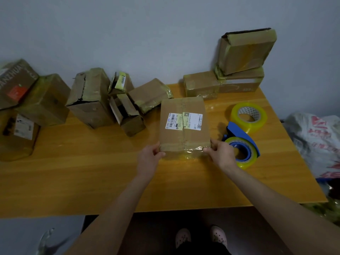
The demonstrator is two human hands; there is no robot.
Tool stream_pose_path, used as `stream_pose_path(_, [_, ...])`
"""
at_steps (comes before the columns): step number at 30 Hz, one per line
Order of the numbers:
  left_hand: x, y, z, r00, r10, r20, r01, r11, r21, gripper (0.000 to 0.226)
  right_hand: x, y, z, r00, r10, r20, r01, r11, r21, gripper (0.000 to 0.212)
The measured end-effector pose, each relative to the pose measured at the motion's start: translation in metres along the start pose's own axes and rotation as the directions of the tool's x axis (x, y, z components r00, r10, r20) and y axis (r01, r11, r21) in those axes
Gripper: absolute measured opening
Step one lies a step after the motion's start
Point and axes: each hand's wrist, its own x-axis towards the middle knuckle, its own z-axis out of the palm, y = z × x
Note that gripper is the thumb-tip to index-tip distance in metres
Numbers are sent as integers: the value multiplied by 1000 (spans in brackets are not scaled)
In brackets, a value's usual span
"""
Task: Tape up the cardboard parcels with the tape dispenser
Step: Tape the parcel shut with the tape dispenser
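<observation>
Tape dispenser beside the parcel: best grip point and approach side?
Likely the blue arm of the dispenser, taken from above and the right by the right hand. The dispenser lies on its side, roll hole up. The arm curves exposed round the roll's far edge, while the parcel crowds its left.

Informal packing station in a domestic-looking room. A wooden table [92, 181] stands against a plain painted wall [147, 34]. Worn, re-taped cardboard parcels [90, 96] line its far edge, some stacked at the far right corner. A labelled parcel [184, 107] carries a courier barcode sticker. A tape dispenser [241, 142] and spare tape roll [248, 116] lie near the right edge. Perforated slippers [182, 236] show on the dark floor [161, 223].
</observation>
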Motion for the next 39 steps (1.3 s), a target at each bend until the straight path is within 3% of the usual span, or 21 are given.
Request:
stream_pose_path(4, [4, -3, 3, 992, 124, 25, -127, 970, 209, 24, 3, 3, 3, 997, -72, -10, 71, 993, -92, 69])
stream_pose_path(7, [5, -4, 6, 988, 153, 10, -151, 959, 240, 21, 8, 5, 0, 987, -163, 8, 155, 923, -353, 68])
stream_pose_path(9, [3, -3, 8, 992, 125, -1, -121, 960, 254, 29, 9, 2, -4, 975, -220, -1, 186, 826, -533, 64])
stream_pose_path(12, [4, 3, 15, 997, 68, 19, -71, 953, 296, 65, 12, -10, -4, 982, -187, 7, 151, 767, -624, 77])
stream_pose_path(15, [10, 15, 24, 996, 39, 80, -62, 948, 312, 101, 12, -26, 11, 992, -119, 32, 113, 770, -628, 96])
stream_pose_path(18, [14, 18, 31, 989, 12, 147, -75, 901, 427, 111, 10, -37, 27, 992, -118, 44, 120, 783, -610, 94])
stream_pose_path(22, [19, 9, 31, 990, 67, 125, -124, 836, 534, 102, 15, -25, 21, 983, -177, 50, 172, 793, -584, 78])
stream_pose_path(26, [19, -5, 17, 968, 146, 206, -223, 875, 429, 85, 18, -1, 1, 964, -218, 153, 264, 862, -433, 65])
stream_pose_path(29, [15, -16, 3, 963, 124, 241, -211, 900, 382, 73, 18, 4, -15, 953, -223, 206, 277, 914, -295, 63])
stream_pose_path(32, [11, -11, 2, 976, 81, 202, -155, 910, 385, 72, 16, -9, -12, 967, -168, 194, 241, 851, -466, 74])
stream_pose_path(35, [7, 4, 20, 992, -36, 120, -27, 874, 486, 92, 11, -26, 7, 991, -104, 83, 133, 763, -633, 85])
stream_pose_path(37, [8, 12, 30, 990, -104, 92, 39, 846, 532, 97, 10, -28, 13, 989, -138, 56, 141, 745, -652, 79])
stream_pose_path(39, [11, 13, 30, 990, -93, 103, 22, 840, 543, 86, 13, -22, 8, 980, -181, 84, 193, 763, -617, 66])
